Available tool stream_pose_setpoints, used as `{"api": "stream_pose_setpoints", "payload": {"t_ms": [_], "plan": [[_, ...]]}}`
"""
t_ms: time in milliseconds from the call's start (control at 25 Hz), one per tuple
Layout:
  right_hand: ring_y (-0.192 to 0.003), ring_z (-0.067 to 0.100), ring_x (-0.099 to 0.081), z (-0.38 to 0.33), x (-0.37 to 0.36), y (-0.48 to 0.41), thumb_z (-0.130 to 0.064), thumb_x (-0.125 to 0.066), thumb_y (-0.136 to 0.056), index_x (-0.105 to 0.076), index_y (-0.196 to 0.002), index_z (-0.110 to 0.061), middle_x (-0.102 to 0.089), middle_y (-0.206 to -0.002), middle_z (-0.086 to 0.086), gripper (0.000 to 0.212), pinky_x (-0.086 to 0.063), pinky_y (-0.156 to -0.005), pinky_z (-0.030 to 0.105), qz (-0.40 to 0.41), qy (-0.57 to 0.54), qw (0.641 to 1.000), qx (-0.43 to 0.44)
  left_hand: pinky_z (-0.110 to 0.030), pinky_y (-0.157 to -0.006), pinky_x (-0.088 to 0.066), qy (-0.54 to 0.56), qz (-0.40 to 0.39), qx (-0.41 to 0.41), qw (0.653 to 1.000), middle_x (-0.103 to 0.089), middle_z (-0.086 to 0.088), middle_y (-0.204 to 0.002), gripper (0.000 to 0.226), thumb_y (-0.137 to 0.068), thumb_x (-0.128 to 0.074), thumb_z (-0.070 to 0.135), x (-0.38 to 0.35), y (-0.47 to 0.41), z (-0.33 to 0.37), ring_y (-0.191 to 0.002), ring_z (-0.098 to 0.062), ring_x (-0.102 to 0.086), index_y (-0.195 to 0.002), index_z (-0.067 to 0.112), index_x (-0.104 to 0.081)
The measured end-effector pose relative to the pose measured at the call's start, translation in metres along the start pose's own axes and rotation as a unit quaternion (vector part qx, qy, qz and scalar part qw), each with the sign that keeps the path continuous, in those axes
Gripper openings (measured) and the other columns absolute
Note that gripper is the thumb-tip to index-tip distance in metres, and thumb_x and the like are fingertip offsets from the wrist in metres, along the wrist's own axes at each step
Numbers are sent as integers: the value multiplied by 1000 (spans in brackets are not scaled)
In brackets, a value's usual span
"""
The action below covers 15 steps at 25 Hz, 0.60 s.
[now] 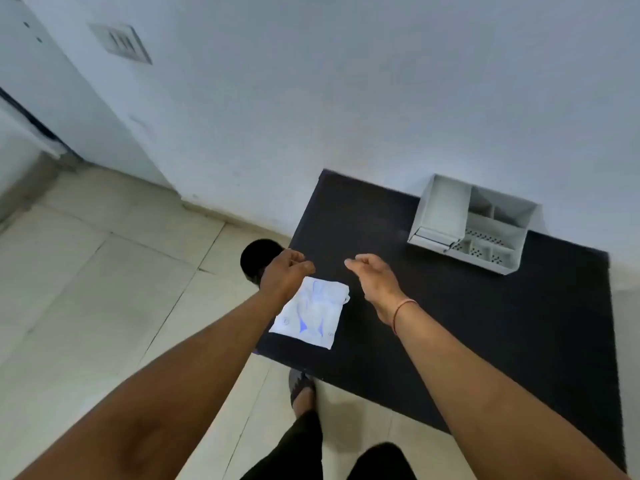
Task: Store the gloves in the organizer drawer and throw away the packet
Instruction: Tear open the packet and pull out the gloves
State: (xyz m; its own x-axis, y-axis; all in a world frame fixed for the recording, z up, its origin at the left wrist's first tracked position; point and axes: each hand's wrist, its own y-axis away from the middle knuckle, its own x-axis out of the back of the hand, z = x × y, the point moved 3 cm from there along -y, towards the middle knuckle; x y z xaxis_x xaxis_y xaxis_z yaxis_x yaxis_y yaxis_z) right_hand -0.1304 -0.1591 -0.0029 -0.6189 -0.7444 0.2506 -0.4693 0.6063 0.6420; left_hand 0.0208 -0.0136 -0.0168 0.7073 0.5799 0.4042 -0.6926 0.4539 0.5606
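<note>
A white glove packet (pixel 310 313) with blue print lies flat near the front left corner of the black table (pixel 485 323). My left hand (pixel 285 271) hovers just above the packet's far left corner, fingers curled, holding nothing. My right hand (pixel 372 275) hangs over the table to the right of the packet, fingers loosely bent and apart, empty. The grey organizer (pixel 446 211) stands at the back right of the table against the wall. Its drawer (pixel 485 245) is pulled out toward me, showing divided compartments.
A round black object (pixel 254 258), perhaps a bin, sits on the tiled floor just left of the table, partly hidden by my left hand. The white wall runs behind the table. My legs and one sandalled foot (pixel 301 386) are below the table's front edge.
</note>
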Motion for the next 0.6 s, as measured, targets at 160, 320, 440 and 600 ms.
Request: {"api": "stream_pose_setpoints", "payload": {"t_ms": [160, 320, 440, 600], "plan": [[-90, 15, -61, 40, -23, -33, -30, -74, -91, -64, -114, -17, -64, -110, 0, 29, -54, -86, 39, -31, 35, 988, -145, -53, -93, -62, -23, -1, 134, 991, -71, -9, -107, 28, -83, -73, 40, -15, -27, -42, -99, -31, -67, -102, 21, -68], [-95, 23, -71, 67, -57, -44, -14, -78, -88, -68, -113, -18, -75, -113, 5, 28, -59, -77, 41, -69, -47, 971, -223, -54, -92, -63, 26, -21, 205, 978, -67, -11, -121, 33, -88, -76, 34, -29, -37, -73, -111, -34, -65, -116, 18, -66], [-110, 29, -72, 60, -65, -54, -12, -76, -88, -70, -126, -14, -74, -125, 8, 38, -60, -96, 49, -86, 14, 983, -162, -57, -99, -60, 138, -14, 242, 960, -68, -17, -134, 47, -89, -77, 38, -27, -38, -73, -116, -35, -67, -129, 16, -65], [-103, 25, -66, -4, -39, -39, -16, -67, -92, -74, -113, -9, -66, -112, 8, 23, -58, -89, 37, -9, 280, 934, 219, -58, -110, -53, 322, -126, 299, 889, -68, -26, -138, 94, -84, -64, 78, -17, -30, -42, -125, -44, -68, -139, 2, -61]]}}
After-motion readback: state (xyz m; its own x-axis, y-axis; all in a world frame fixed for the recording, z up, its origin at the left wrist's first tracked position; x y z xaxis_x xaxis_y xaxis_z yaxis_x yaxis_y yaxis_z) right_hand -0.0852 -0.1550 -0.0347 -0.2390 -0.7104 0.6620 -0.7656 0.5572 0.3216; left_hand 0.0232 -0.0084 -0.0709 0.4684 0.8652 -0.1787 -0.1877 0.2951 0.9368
